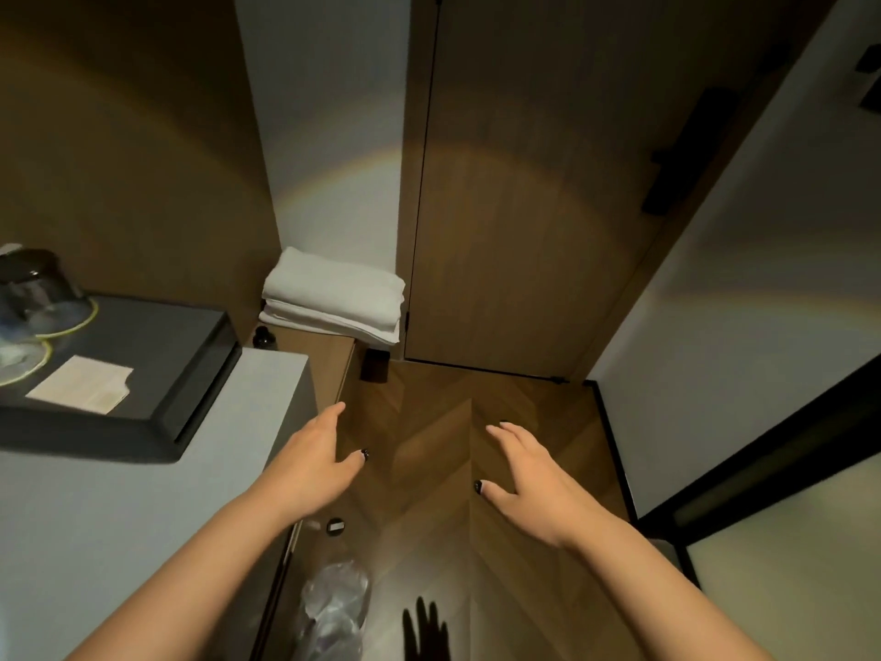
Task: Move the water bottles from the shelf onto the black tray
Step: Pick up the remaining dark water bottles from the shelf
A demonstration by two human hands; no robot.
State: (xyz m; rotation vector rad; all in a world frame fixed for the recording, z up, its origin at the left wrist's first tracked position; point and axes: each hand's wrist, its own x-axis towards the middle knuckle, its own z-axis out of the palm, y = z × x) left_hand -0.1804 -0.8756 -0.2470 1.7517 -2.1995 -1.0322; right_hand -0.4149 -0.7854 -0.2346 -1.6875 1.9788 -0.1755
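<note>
The black tray [162,341] lies on a white counter [119,508] at the left; it holds upturned glasses [35,298] and a white paper card [81,384]. My left hand [312,462] hovers open just past the counter's right edge, holding nothing. My right hand [529,474] is spread open over the wooden floor, also holding nothing. A small dark round top, possibly a bottle cap [261,337], shows on the low wooden shelf [329,360] beside the towels. Another dark round cap [335,526] sits below my left wrist. No full bottle body is visible.
Folded white towels [333,298] are stacked on the low wooden shelf against the wall. A bin lined with clear plastic [333,608] stands on the floor by the counter. A wooden door [524,207] is ahead and a dark-framed glass panel [763,517] is at the right.
</note>
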